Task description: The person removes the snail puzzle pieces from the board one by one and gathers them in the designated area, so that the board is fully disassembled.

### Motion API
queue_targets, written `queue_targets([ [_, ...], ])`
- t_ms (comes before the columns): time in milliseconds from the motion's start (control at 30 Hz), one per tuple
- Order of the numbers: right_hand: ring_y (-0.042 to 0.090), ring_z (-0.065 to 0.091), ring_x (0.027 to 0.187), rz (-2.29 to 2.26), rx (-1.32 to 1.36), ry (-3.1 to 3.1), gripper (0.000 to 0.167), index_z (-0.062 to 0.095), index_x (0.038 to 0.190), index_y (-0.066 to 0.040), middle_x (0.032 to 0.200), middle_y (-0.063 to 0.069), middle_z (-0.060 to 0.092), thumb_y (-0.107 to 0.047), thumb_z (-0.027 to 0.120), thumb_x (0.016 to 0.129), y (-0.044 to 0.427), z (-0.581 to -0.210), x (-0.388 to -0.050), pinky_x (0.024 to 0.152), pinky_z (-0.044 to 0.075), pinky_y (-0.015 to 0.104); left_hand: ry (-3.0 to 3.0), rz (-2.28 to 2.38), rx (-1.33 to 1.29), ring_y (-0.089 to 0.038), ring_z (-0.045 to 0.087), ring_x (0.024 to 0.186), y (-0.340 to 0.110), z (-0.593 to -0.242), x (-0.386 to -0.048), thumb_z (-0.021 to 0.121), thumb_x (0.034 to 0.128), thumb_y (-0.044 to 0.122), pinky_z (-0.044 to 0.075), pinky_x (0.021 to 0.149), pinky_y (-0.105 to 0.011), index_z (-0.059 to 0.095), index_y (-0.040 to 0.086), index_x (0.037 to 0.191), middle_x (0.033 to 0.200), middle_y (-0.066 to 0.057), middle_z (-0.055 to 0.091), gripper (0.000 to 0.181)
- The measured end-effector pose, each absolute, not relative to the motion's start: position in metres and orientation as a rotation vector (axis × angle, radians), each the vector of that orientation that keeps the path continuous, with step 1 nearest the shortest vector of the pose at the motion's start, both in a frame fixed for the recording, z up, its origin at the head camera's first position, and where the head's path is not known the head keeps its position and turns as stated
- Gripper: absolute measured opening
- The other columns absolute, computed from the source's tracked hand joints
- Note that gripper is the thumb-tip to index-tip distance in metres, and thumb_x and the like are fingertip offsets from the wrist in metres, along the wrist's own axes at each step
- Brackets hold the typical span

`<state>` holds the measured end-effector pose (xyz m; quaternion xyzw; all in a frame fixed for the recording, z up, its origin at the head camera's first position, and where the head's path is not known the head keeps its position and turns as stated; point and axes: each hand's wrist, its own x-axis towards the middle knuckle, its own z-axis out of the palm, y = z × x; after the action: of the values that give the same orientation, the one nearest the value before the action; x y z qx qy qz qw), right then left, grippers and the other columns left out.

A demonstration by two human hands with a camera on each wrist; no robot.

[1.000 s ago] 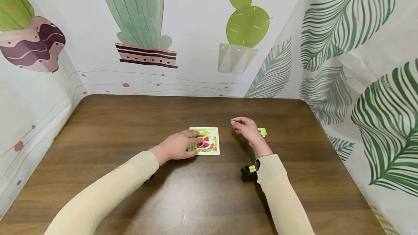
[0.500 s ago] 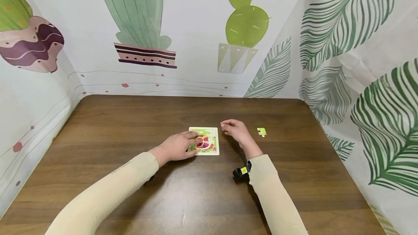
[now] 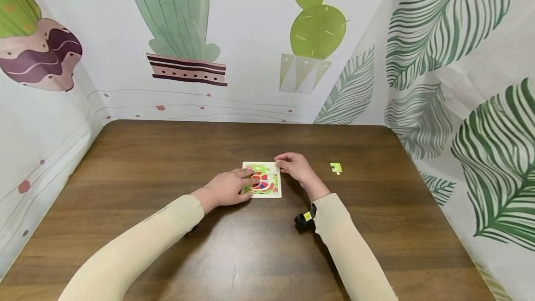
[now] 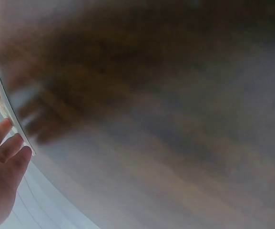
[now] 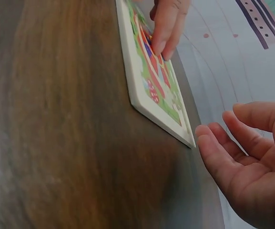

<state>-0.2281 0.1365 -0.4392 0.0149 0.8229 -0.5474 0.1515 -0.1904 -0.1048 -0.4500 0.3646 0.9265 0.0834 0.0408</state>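
Left hand (image 3: 227, 188) spread on your puzzle board (image 3: 271, 196), likely steadying it. Your right hand (image 3: 296, 167) half-curls by its two-o'clock corner; can't tell if it holds anything.

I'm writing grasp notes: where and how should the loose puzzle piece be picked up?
Probably best pinched from above by the left and right edges, using the right hand: the piece lies flat on the table, all its sides free, and a tab sticks out of its near edge.
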Motion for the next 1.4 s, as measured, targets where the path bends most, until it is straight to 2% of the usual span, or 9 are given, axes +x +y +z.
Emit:
queue_targets([
  [267,0.021,0.068,0.104,-1.503,0.01,2.39,0.031,0.069,0.126,0.002,0.128,0.022,0.068,-0.015,0.061,0.101,0.129,-0.443,-0.231,0.098,0.059,0.035,2.83,0.207,1.102,-0.03,0.058,0.138,-0.102,-0.44,-0.188,0.065,0.0957,0.036,0.054,0.106,-0.045,0.068,0.017,0.136,0.149,-0.013,0.059,0.045],
  [433,0.019,0.069,0.102,-1.497,0.005,2.382,0.03,0.069,0.124,0.003,0.124,0.021,0.07,-0.015,0.061,0.101,0.124,-0.444,-0.23,0.095,0.06,0.032,2.806,0.207,1.107,-0.031,0.057,0.14,-0.101,-0.438,-0.187,0.066,0.0954,0.037,0.051,0.11,-0.046,0.069,0.015,0.136,0.151,-0.014,0.058,0.045],
  [667,0.016,0.065,0.092,-1.406,-0.007,2.446,0.024,0.072,0.116,0.001,0.113,0.017,0.072,-0.013,0.064,0.099,0.12,-0.444,-0.233,0.081,0.054,0.023,2.811,0.206,1.113,-0.032,0.057,0.14,-0.102,-0.44,-0.186,0.065,0.0963,0.039,0.051,0.11,-0.045,0.067,0.016,0.138,0.152,-0.014,0.057,0.047],
  [900,0.015,0.065,0.092,-1.432,0.062,2.363,0.023,0.072,0.117,0.002,0.116,0.018,0.07,-0.008,0.065,0.097,0.119,-0.444,-0.24,0.084,0.058,0.023,2.821,0.189,1.126,-0.032,0.058,0.138,-0.102,-0.441,-0.185,0.065,0.0965,0.038,0.051,0.111,-0.044,0.066,0.015,0.138,0.151,-0.015,0.058,0.048],
  [1133,0.013,0.063,0.089,-1.413,0.12,2.346,0.024,0.073,0.118,0.002,0.118,0.019,0.071,-0.007,0.065,0.097,0.115,-0.439,-0.242,0.078,0.054,0.018,2.801,0.208,1.099,-0.031,0.055,0.142,-0.101,-0.441,-0.184,0.065,0.0967,0.038,0.05,0.112,-0.044,0.066,0.015,0.139,0.152,-0.015,0.057,0.048],
  [1400,0.013,0.063,0.092,-1.407,0.169,2.34,0.024,0.074,0.118,0.0,0.122,0.018,0.072,-0.009,0.065,0.097,0.111,-0.438,-0.244,0.08,0.054,0.019,2.802,0.211,1.104,-0.029,0.055,0.142,-0.101,-0.442,-0.185,0.065,0.0966,0.037,0.05,0.112,-0.044,0.066,0.015,0.139,0.151,-0.014,0.057,0.048],
])
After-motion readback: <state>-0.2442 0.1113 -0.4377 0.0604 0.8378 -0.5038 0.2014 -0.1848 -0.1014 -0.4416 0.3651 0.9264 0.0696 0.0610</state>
